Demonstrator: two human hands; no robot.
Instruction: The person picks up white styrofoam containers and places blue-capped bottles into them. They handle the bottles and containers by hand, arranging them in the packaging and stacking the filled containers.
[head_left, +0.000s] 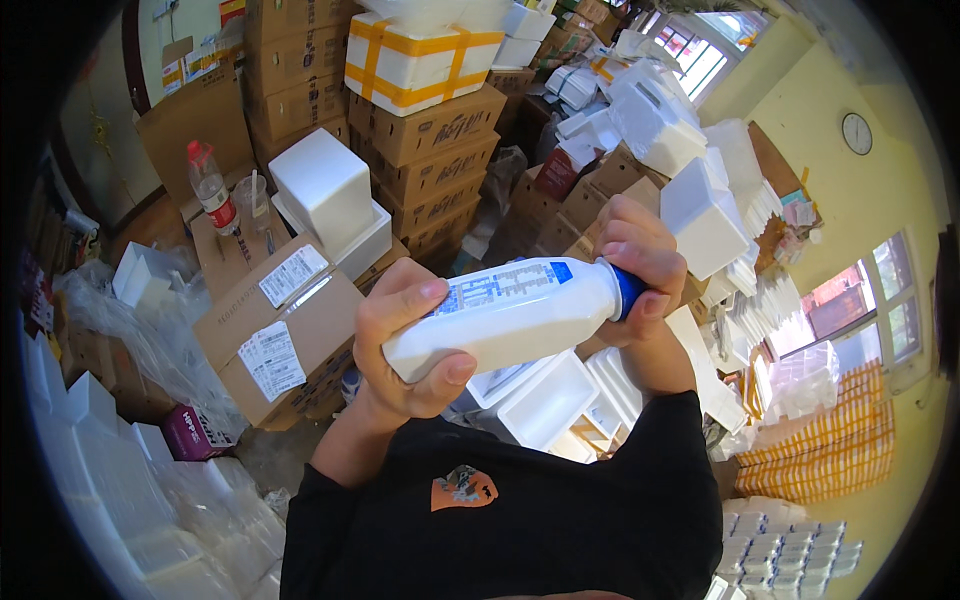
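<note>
A white plastic bottle (517, 315) with a blue cap (628, 291) lies nearly level between my two hands, in front of my chest. Its upper side bears a label with small writing and a blue patch. My left hand (409, 341) grips the base end, with the thumb and fingers on its sides. Wrapped around the cap end is my right hand (641, 262), which covers part of the cap and the neck. The cap sits on the bottle's mouth.
Stacked cartons (427, 142) carry a taped white foam box (424, 64). At the left, a sealed carton (281, 334) with labels stands near a plastic drink bottle (214, 191) and a clear cup (253, 206). Open foam boxes (536, 401) lie below my hands. Foam lids (757, 315) pile up at right.
</note>
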